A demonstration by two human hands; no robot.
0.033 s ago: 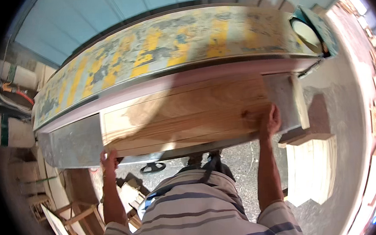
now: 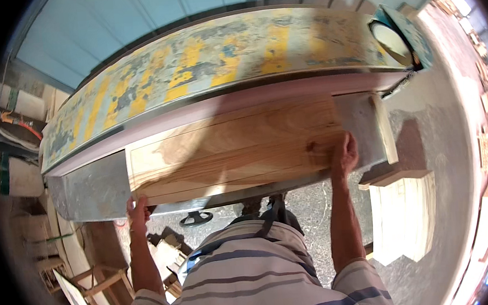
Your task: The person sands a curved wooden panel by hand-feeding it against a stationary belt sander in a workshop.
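Note:
A wooden cabinet-door-like panel [image 2: 232,153] with a thin line along its edges lies flat on a grey metal table [image 2: 94,184]. Its far long edge runs beside the pink sanding belt [image 2: 262,96]; whether they touch I cannot tell. My left hand [image 2: 138,211] grips the near left corner, thumb on top. At the right end, my right hand [image 2: 345,155] is closed around the panel's edge, some fingers hidden. Shadow covers much of the panel's right half.
Behind the belt runs a long machine cover [image 2: 191,65] with worn yellow stripes. A stack of pale boards [image 2: 404,217] stands at right. A black handwheel [image 2: 196,218] sits below the table. Wooden frames [image 2: 97,284] lean at lower left, hoses [image 2: 21,121] above them.
The whole scene sits slightly farther left in the picture. Both hands keep their hold, and the panel lies in nearly the same place on the table.

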